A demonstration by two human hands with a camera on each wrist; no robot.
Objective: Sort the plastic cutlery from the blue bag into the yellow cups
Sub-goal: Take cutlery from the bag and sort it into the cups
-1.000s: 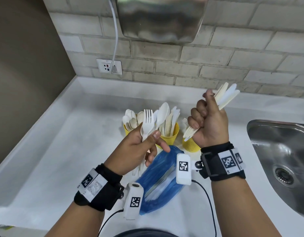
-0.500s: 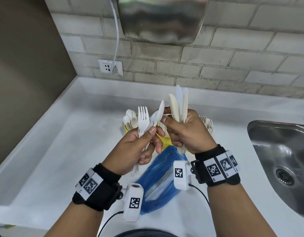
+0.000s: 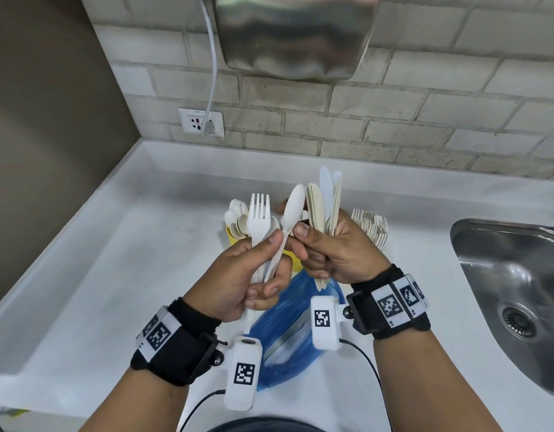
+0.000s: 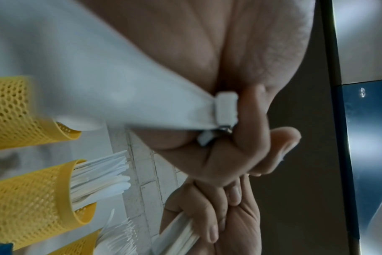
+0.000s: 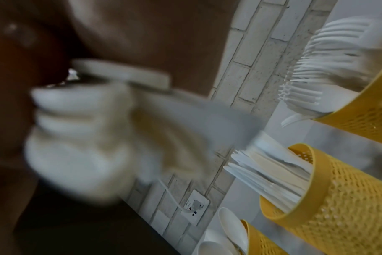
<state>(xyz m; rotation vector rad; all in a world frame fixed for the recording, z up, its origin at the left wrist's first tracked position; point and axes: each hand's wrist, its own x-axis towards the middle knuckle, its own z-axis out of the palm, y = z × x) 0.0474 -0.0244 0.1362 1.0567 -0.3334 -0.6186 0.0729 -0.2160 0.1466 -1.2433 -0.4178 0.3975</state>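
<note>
My left hand (image 3: 269, 266) grips a white fork (image 3: 259, 219), a white spoon (image 3: 293, 207) and other handles, upright over the counter. My right hand (image 3: 306, 244) holds a bundle of white and beige knives (image 3: 327, 201), and its thumb rests against the spoon's neck. The blue bag (image 3: 288, 335) lies flat under both hands. Three yellow mesh cups stand behind: one with spoons (image 5: 262, 241), one with knives (image 5: 316, 189), one with forks (image 5: 360, 112). In the left wrist view the knife cup (image 4: 33, 198) shows beside my curled fingers (image 4: 240, 146).
A steel sink (image 3: 503, 291) is set into the white counter (image 3: 113, 291) on the right. A steel hand dryer (image 3: 297, 35) hangs on the tiled wall above, its cable running to a socket (image 3: 200, 121). A raised lip edges the counter on the left.
My right hand came down and left from beside the fork cup, turned its knives upright, and met the left hand at the spoon. The left hand has hardly moved.
</note>
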